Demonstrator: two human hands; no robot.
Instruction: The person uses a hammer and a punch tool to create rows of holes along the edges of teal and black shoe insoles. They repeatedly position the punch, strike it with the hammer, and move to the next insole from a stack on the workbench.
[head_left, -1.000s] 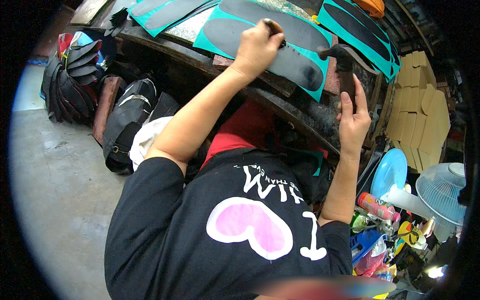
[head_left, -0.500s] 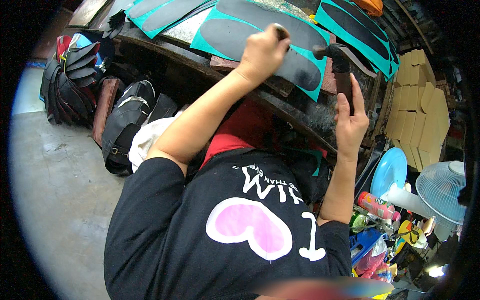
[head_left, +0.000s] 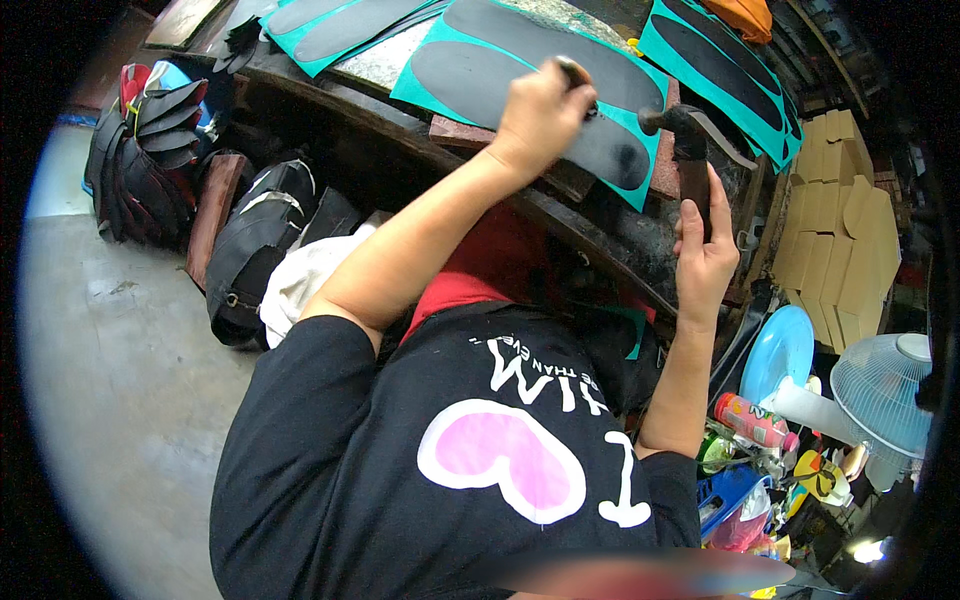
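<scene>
My left hand [head_left: 540, 115] is closed around a short dark tool [head_left: 572, 72] with a shiny round end up; its kind cannot be made out, and its lower part is mostly hidden. Beneath that hand lies a teal sheet [head_left: 408, 84] bearing long black sole-shaped pieces [head_left: 465, 82]. To the right, my right hand [head_left: 706, 262] grips a hammer [head_left: 692, 178] by its dark handle, index finger stretched along it. The hammer's head is raised beside the sheet's right end, apart from the tool.
More teal sheets with black shapes [head_left: 700, 50] lie on the worn workbench [head_left: 395, 118]. Reddish blocks [head_left: 664, 165] sit under the middle sheet. Bundled black pieces [head_left: 150, 160] stand at left; folded cardboard boxes [head_left: 835, 230] and a fan [head_left: 882, 390] are at right.
The whole view has shifted slightly, carrying the sheets and bench a little right and down. Both hands keep their grips, and the hammer stays raised in nearly the same place.
</scene>
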